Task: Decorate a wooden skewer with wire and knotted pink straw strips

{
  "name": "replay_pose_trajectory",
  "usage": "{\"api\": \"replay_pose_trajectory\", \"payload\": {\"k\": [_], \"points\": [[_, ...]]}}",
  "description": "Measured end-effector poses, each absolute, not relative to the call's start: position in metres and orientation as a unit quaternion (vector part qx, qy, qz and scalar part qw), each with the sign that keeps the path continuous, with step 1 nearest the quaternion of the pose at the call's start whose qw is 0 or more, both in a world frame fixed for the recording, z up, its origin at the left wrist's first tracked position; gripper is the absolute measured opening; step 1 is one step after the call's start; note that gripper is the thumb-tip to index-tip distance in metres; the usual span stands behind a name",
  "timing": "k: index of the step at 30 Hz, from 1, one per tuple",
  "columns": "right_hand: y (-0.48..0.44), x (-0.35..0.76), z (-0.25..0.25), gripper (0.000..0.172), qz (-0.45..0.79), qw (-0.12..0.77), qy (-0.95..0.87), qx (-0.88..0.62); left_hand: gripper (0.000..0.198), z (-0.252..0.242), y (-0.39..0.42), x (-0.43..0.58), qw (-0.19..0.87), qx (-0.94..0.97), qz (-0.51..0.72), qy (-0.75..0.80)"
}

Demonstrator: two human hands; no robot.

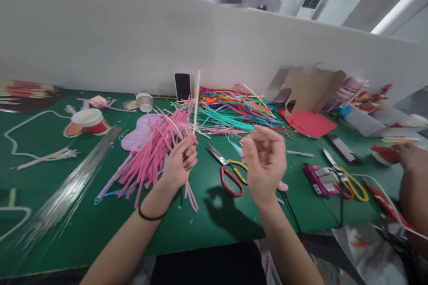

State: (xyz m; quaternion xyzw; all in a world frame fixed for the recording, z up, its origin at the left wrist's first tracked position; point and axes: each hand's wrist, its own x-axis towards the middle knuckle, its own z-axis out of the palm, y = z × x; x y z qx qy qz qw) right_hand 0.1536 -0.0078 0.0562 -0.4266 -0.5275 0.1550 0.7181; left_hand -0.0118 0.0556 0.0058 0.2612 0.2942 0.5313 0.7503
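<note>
My left hand [180, 160] is closed around a thin cream-coloured stick [196, 102], which stands nearly upright and pokes out below the fist. Beneath and beside that hand lies a pile of pink chenille stems [150, 156]. My right hand [265, 167] is raised over the table, fingers loosely curled and thumb apart, with nothing visible in it. Between the hands, scissors [230, 173] with one red and one yellow handle rest on the green table [187, 231]. Behind them spreads a heap of many-coloured chenille stems [234, 109].
Thin metal wires [73, 173] lie at left near a paper cup [90, 120]. A phone [183, 86] leans against the white partition [133, 40]. On the right are red sheets [310, 123], more scissors [354, 185], a purple power strip [317, 180] and another person's hand [413, 156].
</note>
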Motion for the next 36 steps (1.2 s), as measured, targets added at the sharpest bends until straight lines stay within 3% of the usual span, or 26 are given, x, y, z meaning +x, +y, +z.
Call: {"api": "replay_pose_trajectory", "payload": {"k": [3,5,10,14,17,25,32,36], "points": [[-0.008,0.162,0.064,0.020,0.148,0.742,-0.496,-0.426,0.034,0.005,0.061,-0.017,0.820,0.163,0.495,0.234],[-0.002,0.165,0.065,0.015,0.171,0.711,-0.508,-0.454,0.037,0.005,0.061,-0.017,0.842,0.138,0.482,0.200],[0.033,0.158,0.061,0.019,0.276,0.532,-0.650,-0.467,0.038,0.001,0.055,-0.010,0.867,0.148,0.441,0.180],[0.062,0.143,0.072,0.027,0.283,0.383,-0.780,-0.406,0.036,-0.004,0.054,-0.006,0.869,0.168,0.411,0.217],[0.076,0.136,0.081,0.015,0.235,0.327,-0.830,-0.387,0.035,-0.005,0.054,-0.004,0.872,0.173,0.398,0.228],[0.078,0.135,0.084,0.020,0.103,0.419,-0.737,-0.520,0.029,-0.006,0.050,-0.002,0.878,0.158,0.402,0.207],[0.066,0.144,0.061,0.039,0.348,0.561,-0.582,-0.475,0.039,0.000,0.052,-0.005,0.871,0.143,0.426,0.200],[0.049,0.143,0.046,0.042,0.399,0.590,-0.535,-0.454,0.040,0.001,0.054,-0.006,0.865,0.128,0.449,0.186]]}}
